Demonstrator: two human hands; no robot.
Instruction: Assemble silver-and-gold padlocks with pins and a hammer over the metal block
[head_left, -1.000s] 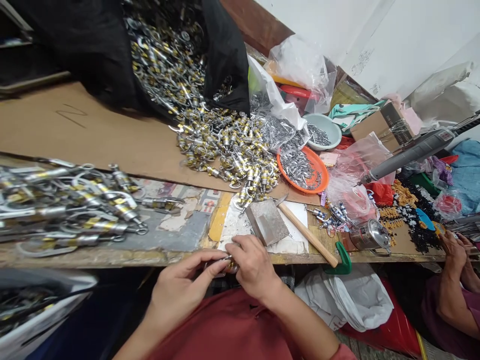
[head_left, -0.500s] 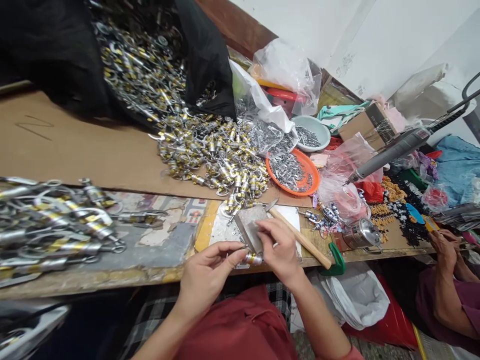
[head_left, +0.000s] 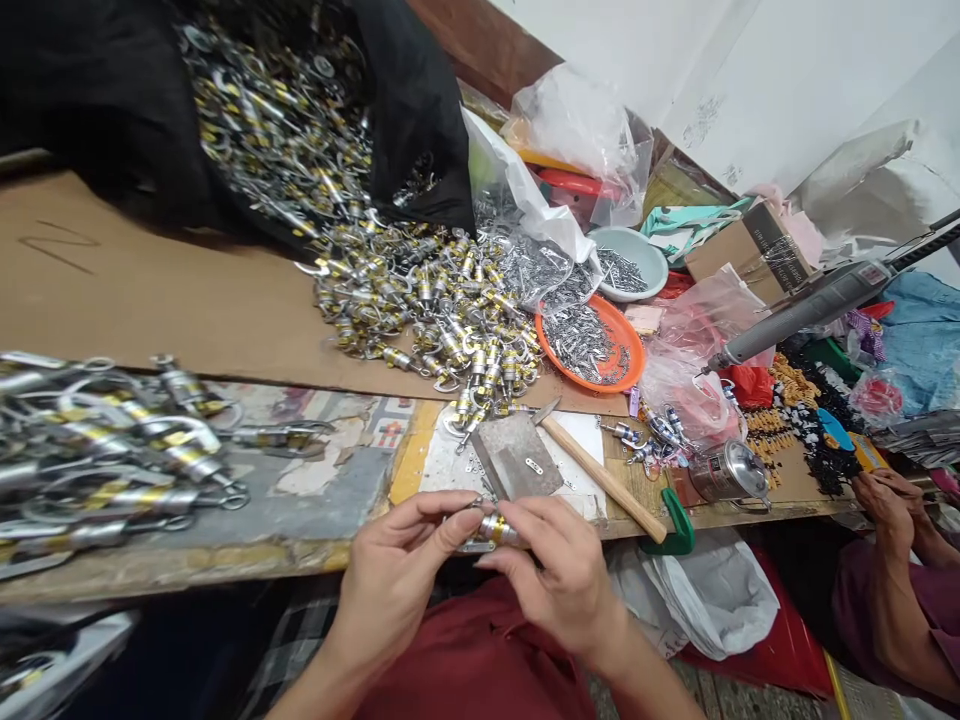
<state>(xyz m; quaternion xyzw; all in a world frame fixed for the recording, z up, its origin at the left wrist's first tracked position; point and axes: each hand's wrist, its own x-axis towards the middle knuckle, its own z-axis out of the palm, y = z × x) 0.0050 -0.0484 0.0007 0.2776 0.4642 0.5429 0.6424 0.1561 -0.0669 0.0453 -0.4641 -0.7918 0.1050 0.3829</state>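
My left hand [head_left: 405, 550] pinches one end of a silver metal fitting with a yellow band [head_left: 495, 529], held just in front of the table edge. Around the other end are the fingers of my right hand [head_left: 562, 560], so part of the fitting is hidden. Beyond the hands a grey steel block [head_left: 517, 450] rests on a white sheet [head_left: 442, 455]. On the block's top lies a small metal link plate with holes [head_left: 533, 466]. A hammer [head_left: 600, 475] with a wooden handle lies to the right of the block.
Similar fittings are heaped at the centre [head_left: 427, 290] and left [head_left: 112, 450]. An orange tray [head_left: 637, 355] and a pale bowl [head_left: 652, 265] contain small metal pieces. A green clamp [head_left: 679, 525] sits on the table edge beside a metal mug [head_left: 727, 470]. Another person's hands [head_left: 892, 500] work at far right.
My right hand has left the steel block and come down to the fitting. The link plate on the block is now uncovered. My left hand keeps its pinch.
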